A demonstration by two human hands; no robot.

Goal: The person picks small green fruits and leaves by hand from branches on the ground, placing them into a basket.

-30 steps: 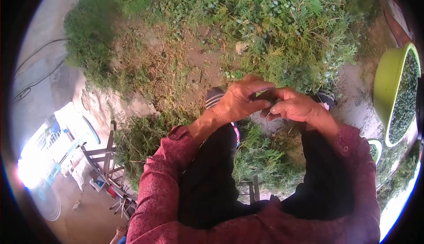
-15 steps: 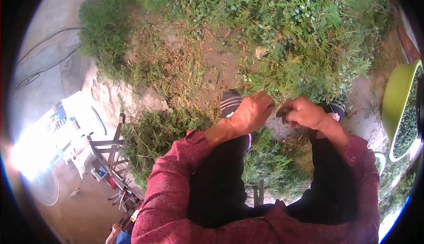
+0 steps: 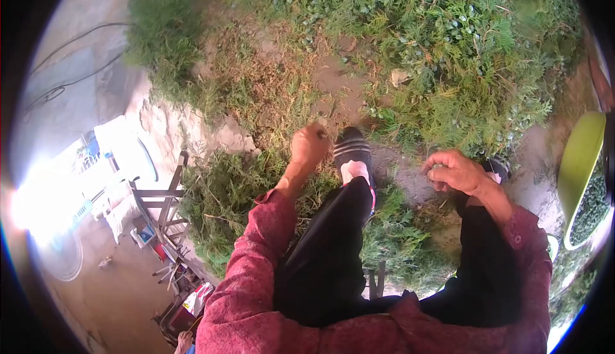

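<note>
My left hand (image 3: 310, 144) is closed and somewhat blurred, above the dry clippings just left of my striped shoe (image 3: 352, 146); what it holds, if anything, is too small to make out. On the right, my right hand (image 3: 456, 172) has its fingers curled, thumb and fingertips close together, near my other shoe (image 3: 497, 169). Something small and greyish may sit between those fingertips, but I cannot make it out. Green cut branches with small pale berries (image 3: 442, 27) lie beyond both hands.
A green basin (image 3: 580, 162) holding small green pieces stands at the right edge. More cut greenery (image 3: 224, 200) lies left of my legs, beside a wooden frame (image 3: 170, 194). A cable (image 3: 83, 33) runs along the ground at upper left. Part of another person's hand (image 3: 184, 340) shows at lower left.
My left hand has moved left, away from my right hand, and now hangs left of the shoe. My right hand has shifted slightly right and down in view. The view has moved a little.
</note>
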